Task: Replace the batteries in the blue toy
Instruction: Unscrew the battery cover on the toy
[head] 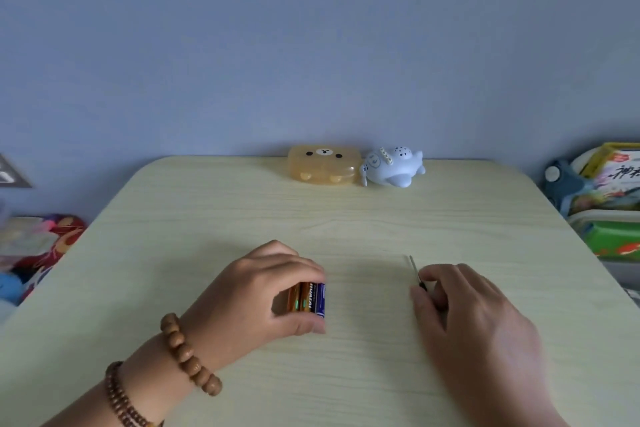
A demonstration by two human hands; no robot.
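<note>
**Tools in hand, toy untouched**

The left hand [263, 291] grips the batteries [308, 298] on the table [173, 218]; the right hand [464, 302] pinches a screwdriver [414, 269]. The blue toy [393, 166] sits well apart at the far edge, beside a bear case [323, 165]. This looks like preparation; next, fetching the toy needs a free hand.

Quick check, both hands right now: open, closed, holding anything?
Left hand: closed, gripping a bundle of batteries.
Right hand: closed, fingers pinching the handle of the small screwdriver.
</note>
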